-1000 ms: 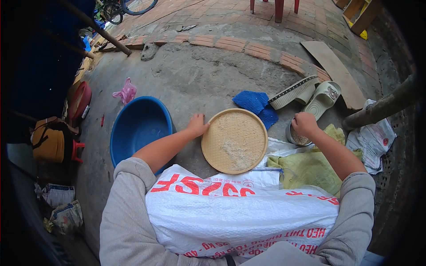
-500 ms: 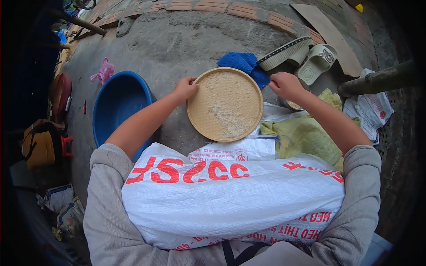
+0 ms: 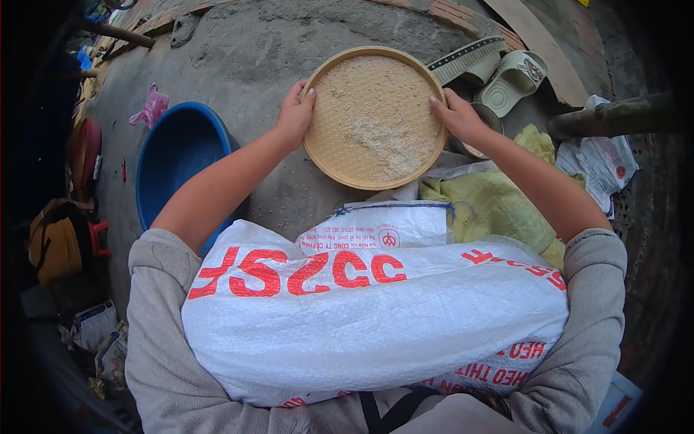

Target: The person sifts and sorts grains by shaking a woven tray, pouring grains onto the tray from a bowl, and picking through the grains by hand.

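Note:
A round woven winnowing tray [image 3: 327,143] is held out in front of me, with pale grain [image 3: 387,145] heaped toward its near right side and scattered bits over the rest. My left hand [image 3: 295,114] is closed on the tray's left rim, thumb on top. On the opposite rim my right hand [image 3: 459,117] grips too, its fingers partly hidden under the edge. Just behind my right hand stands a round metal container [image 3: 490,117], partly covered by my forearm, with some grain showing in it. A white printed sack [image 3: 376,318] covers my lap.
A blue basin [image 3: 181,155] stands on the concrete floor at left, near a pink plastic bag [image 3: 152,107]. Sandals [image 3: 515,81] lie beyond the tray at right. A yellow-green sack [image 3: 491,195] and a wooden pole [image 3: 614,116] are on the right.
My right hand has come from beside the metal container to the tray's right rim. The tray now appears larger and higher in view, covering the blue cloth behind it.

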A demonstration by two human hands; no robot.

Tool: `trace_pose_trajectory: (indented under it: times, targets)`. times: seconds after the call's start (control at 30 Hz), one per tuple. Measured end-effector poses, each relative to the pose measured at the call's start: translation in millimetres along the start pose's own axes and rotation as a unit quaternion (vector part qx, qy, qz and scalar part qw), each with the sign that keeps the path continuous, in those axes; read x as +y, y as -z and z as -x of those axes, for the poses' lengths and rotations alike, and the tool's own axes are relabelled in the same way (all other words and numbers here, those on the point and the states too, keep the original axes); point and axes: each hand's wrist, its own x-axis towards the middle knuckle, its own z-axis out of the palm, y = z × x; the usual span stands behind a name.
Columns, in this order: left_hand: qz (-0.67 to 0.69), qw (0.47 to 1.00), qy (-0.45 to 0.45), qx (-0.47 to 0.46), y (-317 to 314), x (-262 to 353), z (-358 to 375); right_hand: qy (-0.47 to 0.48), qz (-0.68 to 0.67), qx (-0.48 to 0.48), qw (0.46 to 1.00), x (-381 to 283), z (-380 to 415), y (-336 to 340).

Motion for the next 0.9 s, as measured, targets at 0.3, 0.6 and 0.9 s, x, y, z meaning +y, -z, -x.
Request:
trace_pose_trajectory:
  times: [0.3, 0.6, 0.9]
  targets:
    - [-0.030, 0.995, 0.074, -0.052, 31.6, 2.3, -7.9, -0.087, -0.060, 0.065, 0.992, -38.5, 11.0, -25.3]
    - [-0.035, 0.998, 0.054, 0.012, -36.7, 4.7, 22.4, -0.164, -0.130, 0.037, 0.977, 15.0, -18.0, 19.7]
    - [-0.084, 0.994, 0.028, 0.063, 26.4, -22.5, -4.8, -0.102, -0.124, -0.124, 0.979, 3.0, -1.5, 29.1]
